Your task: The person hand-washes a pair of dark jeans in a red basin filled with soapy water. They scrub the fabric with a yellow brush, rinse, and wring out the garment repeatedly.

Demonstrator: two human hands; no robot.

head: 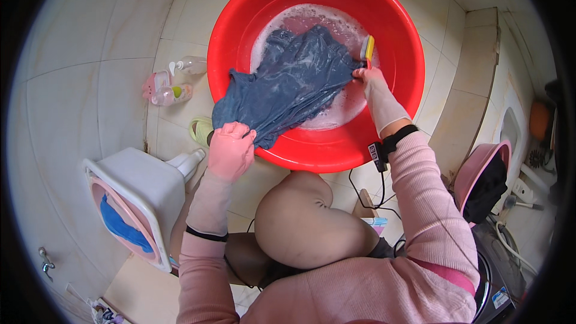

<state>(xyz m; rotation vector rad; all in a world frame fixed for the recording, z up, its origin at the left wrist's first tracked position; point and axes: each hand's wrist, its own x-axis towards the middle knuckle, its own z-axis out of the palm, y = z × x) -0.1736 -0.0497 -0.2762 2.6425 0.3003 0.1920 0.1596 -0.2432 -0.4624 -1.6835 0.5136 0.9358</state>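
A large red plastic basin (324,150) holds foamy water (315,15). Wet dark blue-grey fabric (292,76), apparently a garment, stretches from the suds to the basin's near left rim. In a pink rubber glove, my left hand (231,148) clutches a bunched corner of it at that rim. My right hand (371,82), gloved too, grips the red handle of a scrub brush (368,49) inside the basin's right side. The brush has a yellow back and pale bristles pointing left. Fingers of that hand also touch the fabric's right edge; whether they pinch it, I cannot tell.
Pump bottles (191,65) (173,94) stand on the tiled floor left of the basin. A white tub (139,184) with blue cloth (123,225) is at my left. A pink basin (468,175) with black cloth (486,189) sits at right. Cables (382,193) hang near my right forearm.
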